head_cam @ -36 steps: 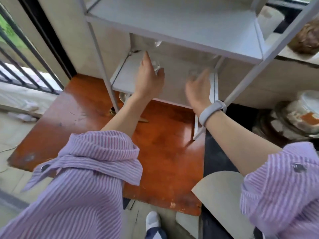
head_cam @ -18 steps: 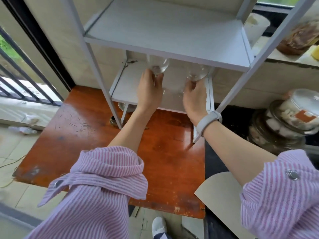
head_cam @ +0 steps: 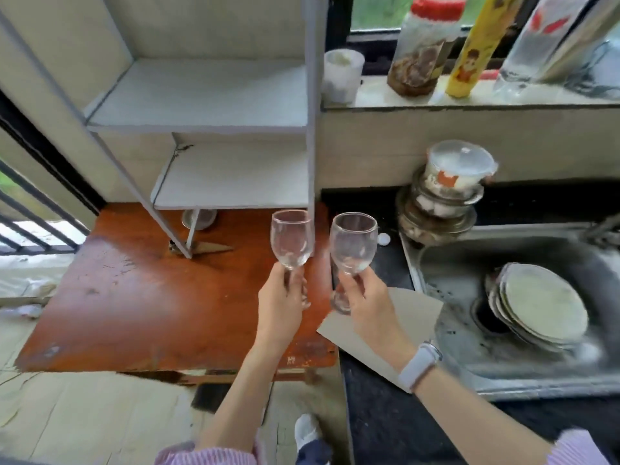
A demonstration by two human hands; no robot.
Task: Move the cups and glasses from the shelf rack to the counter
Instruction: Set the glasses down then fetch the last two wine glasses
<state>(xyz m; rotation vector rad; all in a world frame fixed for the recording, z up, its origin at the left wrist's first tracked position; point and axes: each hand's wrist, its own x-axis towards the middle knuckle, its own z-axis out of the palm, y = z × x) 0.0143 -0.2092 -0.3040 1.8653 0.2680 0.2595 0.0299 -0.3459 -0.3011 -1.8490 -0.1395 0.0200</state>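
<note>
I hold two clear stemmed wine glasses upright in the air, side by side, in front of the white shelf rack (head_cam: pixel 312 95). My left hand (head_cam: pixel 280 305) grips the stem of the left glass (head_cam: pixel 291 239), above the orange-brown wooden table (head_cam: pixel 134 297). My right hand (head_cam: pixel 367 302) grips the stem of the right glass (head_cam: pixel 353 244), whose foot shows below my fingers, over the edge of the dark counter (head_cam: pixel 385 424). Both visible rack shelves (head_cam: pixel 235 182) hold nothing.
A steel sink (head_cam: pixel 503 250) with stacked plates (head_cam: pixel 543 307) lies to the right. Stacked lidded containers (head_cam: pixel 443 196) stand behind it. Bottles and a white cup (head_cam: pixel 343 75) line the window ledge. A grey board (head_cam: pixel 385 337) lies on the counter. A small metal dish (head_cam: pixel 198 219) sits under the rack.
Both hands have pulled a glass each out of the lower shelf, toward me and to the right. The view has swung right, revealing the sink and counter.
</note>
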